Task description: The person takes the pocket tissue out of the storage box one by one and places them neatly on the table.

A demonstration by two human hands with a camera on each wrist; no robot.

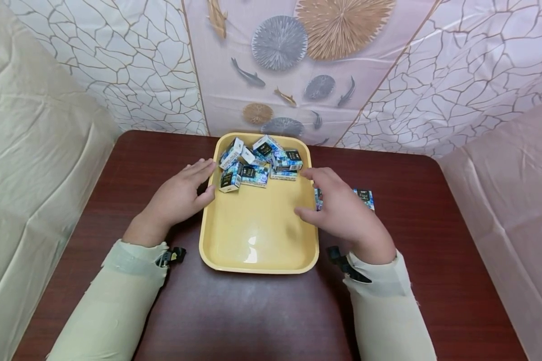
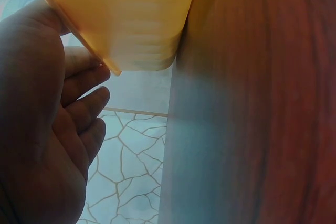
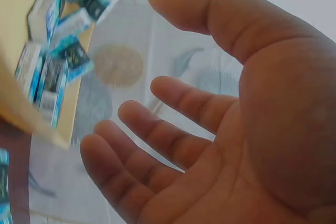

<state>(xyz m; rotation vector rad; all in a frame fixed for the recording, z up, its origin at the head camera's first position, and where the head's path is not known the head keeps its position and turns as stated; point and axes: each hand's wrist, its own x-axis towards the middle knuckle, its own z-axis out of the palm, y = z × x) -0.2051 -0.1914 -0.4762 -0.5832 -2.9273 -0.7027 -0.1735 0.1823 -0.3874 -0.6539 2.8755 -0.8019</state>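
blue boxes [image 1: 260, 176] in yellow tray [image 1: 262, 225], black labels [image 1: 294, 155] illegible

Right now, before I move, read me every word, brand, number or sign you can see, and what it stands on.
"FOG…", probably, last letter unclear: black label of the small blue-and-white cardboard box on the dark red wooden table.
Too small or blurred: remaining print on that box, and lettering on the blue-and-white cardboard boxes inside the yellow tray.

Tray [image 1: 259, 220]: smooth glossy plastic | boxes [image 1: 255, 175]: printed card | tabletop [image 1: 253, 311] — polished wood-grain | side drapes [image 1: 22, 175] — creased cloth
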